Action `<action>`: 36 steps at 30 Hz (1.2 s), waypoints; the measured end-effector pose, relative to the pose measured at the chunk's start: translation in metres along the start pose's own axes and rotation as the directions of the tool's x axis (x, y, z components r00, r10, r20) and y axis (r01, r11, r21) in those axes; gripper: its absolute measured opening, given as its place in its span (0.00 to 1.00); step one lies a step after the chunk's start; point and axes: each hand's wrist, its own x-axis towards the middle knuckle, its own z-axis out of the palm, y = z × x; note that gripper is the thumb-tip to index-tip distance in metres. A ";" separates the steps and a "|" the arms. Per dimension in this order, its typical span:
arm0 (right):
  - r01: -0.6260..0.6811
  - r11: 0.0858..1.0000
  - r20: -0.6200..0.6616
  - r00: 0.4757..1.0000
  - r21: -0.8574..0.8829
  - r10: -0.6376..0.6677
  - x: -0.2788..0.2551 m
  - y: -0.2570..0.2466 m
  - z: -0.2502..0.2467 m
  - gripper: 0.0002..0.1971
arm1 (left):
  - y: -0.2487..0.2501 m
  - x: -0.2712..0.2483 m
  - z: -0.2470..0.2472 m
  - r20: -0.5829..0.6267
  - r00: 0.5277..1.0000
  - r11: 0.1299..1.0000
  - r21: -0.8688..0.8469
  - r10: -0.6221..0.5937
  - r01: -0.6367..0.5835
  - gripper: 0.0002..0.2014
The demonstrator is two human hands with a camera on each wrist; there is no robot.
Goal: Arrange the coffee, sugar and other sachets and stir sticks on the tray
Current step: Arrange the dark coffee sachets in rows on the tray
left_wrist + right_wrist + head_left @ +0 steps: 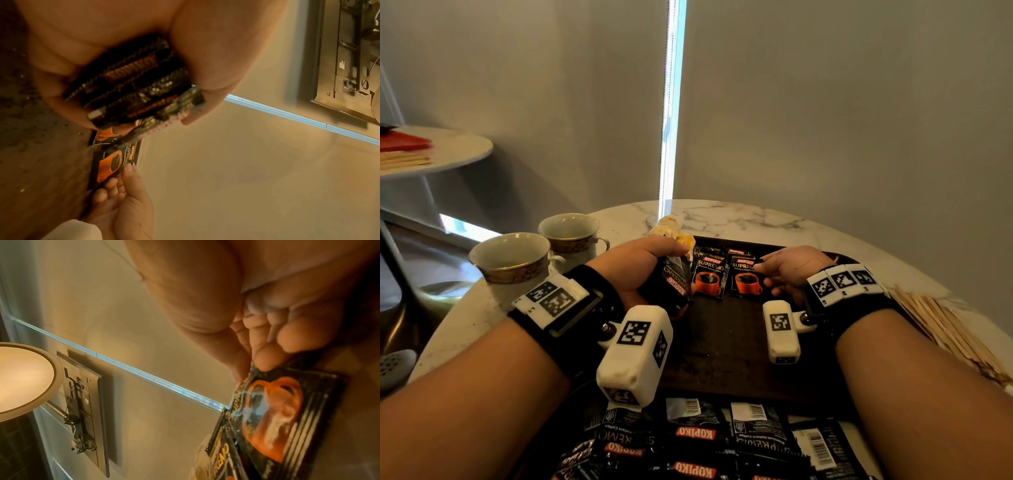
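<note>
A dark wooden tray [722, 346] lies on the marble table. My left hand [654, 267] grips a stack of black Kopiko coffee sachets [674, 279] over the tray's left side; the left wrist view shows the stack [139, 87] clamped between thumb and fingers. Two sachets lie side by side at the tray's far end, one on the left [708, 279] and one on the right [745, 279], with more tucked behind them. My right hand [786, 270] pinches the right sachet's [277, 415] upper corner with thumb and fingertips [265, 363].
A loose pile of sachets [705, 442] lies in front of the tray. Wooden stir sticks [945, 329] are heaped at the right. Two gold-rimmed cups [513, 263] [570, 234] stand at the left. Yellowish sachets [671, 228] lie behind my left hand.
</note>
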 end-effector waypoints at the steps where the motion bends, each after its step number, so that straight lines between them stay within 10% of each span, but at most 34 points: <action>1: 0.003 1.000 -0.001 1.000 0.022 -0.003 -0.001 0.000 0.000 0.04 | 0.000 -0.001 0.001 0.000 1.000 1.000 0.002 0.000 0.000 0.24; 14: 0.112 0.991 -0.107 0.989 0.074 -0.104 -0.008 -0.012 0.002 0.10 | 0.002 -0.004 0.003 0.005 1.000 0.999 0.037 0.000 -0.001 0.16; 21: 0.017 0.986 0.279 0.958 0.165 -0.063 -0.032 -0.027 0.019 0.10 | 0.002 -0.005 0.001 0.016 0.999 0.998 0.052 -0.040 0.039 0.14; 36: 0.024 0.997 0.350 0.936 0.074 -0.049 -0.040 -0.025 0.040 0.11 | 0.002 -0.008 0.006 0.037 0.999 0.999 0.040 -0.031 0.030 0.10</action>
